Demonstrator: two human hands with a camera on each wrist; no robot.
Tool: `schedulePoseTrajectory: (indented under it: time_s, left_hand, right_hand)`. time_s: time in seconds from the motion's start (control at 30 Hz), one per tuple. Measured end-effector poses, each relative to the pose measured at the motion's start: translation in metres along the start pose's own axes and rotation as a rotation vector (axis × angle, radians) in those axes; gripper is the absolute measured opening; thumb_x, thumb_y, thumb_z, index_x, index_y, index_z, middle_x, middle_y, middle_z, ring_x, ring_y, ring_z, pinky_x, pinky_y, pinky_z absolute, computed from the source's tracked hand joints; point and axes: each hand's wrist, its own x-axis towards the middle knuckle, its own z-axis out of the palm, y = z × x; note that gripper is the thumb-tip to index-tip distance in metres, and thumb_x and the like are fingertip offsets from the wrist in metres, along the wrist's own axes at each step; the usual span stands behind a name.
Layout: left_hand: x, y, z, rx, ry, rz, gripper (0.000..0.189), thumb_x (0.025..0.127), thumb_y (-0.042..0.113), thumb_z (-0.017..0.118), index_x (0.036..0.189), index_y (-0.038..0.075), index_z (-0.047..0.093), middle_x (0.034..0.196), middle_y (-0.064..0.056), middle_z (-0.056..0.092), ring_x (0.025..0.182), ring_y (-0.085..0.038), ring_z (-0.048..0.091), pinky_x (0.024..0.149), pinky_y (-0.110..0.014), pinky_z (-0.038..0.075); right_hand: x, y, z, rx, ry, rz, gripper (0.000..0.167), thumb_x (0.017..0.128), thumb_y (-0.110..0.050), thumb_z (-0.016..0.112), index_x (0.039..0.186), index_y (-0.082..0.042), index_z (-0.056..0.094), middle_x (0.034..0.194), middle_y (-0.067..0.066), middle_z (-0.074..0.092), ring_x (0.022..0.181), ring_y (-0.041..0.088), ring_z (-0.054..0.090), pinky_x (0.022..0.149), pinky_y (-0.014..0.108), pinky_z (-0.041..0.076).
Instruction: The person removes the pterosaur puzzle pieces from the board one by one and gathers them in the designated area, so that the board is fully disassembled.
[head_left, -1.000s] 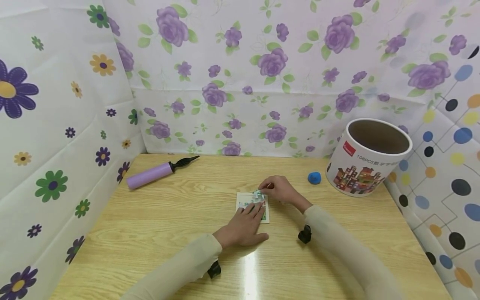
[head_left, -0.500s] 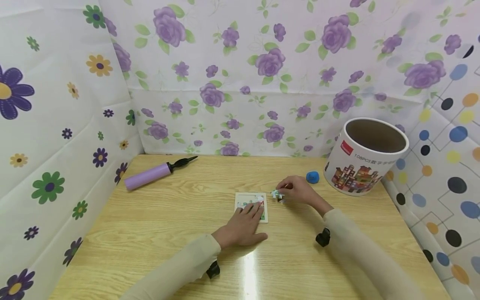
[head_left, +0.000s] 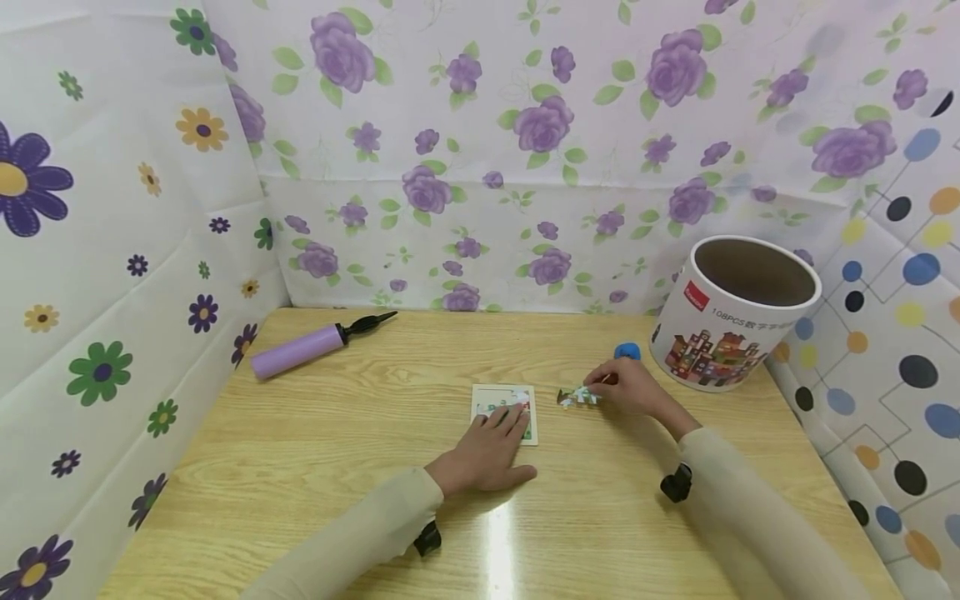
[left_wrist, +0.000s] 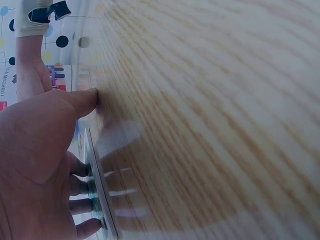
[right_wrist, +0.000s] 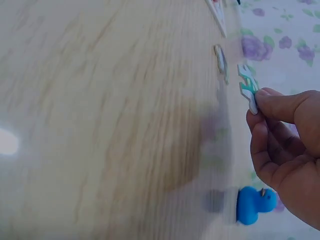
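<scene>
A small jigsaw puzzle in a pale frame (head_left: pixel 504 387) lies mid-table. My left hand (head_left: pixel 491 452) rests on it with straight fingers, thumb off to the right; the left wrist view shows the fingertips on the thin puzzle board (left_wrist: pixel 102 192). To the right of the puzzle, my right hand (head_left: pixel 633 388) pinches a jigsaw piece (right_wrist: pixel 247 86) in white and green between thumb and finger. In the right wrist view this piece is raised off the table. Another jigsaw piece (right_wrist: pixel 220 61) lies on the tabletop between it and the puzzle.
A blue toy duck (right_wrist: pixel 250 206) sits just behind my right hand. Farther right stands a large white bucket (head_left: pixel 720 333) with printed blocks. A purple hand pump (head_left: pixel 300 352) lies at the back left. Flowered cloth (head_left: pixel 420 250) closes off the table's back.
My right hand has moved right, away from the puzzle, with the jigsaw piece. A loose piece now shows on the table beside it. The left hand has stayed put.
</scene>
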Motion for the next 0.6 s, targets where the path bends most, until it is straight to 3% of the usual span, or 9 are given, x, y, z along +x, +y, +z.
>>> schedulePoseTrajectory:
  time_s: [0.33, 0.6]
  left_hand:
    - [0.001, -0.001, 0.002, 0.016, 0.011, -0.006, 0.087, 0.102, 0.065, 0.042, 0.164, 0.008, 0.021, 0.171, -0.011, 0.017, 0.155, -0.030, 0.022, 0.118, -0.055, 0.031]
    - [0.000, 0.001, -0.001, 0.007, 0.006, -0.006, 0.086, 0.103, 0.064, 0.042, 0.164, 0.008, 0.021, 0.171, -0.012, 0.017, 0.155, -0.030, 0.022, 0.119, -0.053, 0.030]
  right_hand:
    - [-0.006, 0.015, 0.002, -0.013, -0.017, 0.059, 0.008, 0.094, -0.013, 0.076, 0.099, -0.014, 0.082, 0.095, -0.001, 0.077, 0.076, 0.009, 0.064, 0.065, 0.026, 0.052]
    - [-0.005, 0.018, 0.005, -0.042, -0.004, 0.080, 0.009, 0.094, -0.011, 0.075, 0.098, -0.013, 0.082, 0.096, 0.000, 0.077, 0.080, 0.011, 0.065, 0.070, 0.028, 0.053]
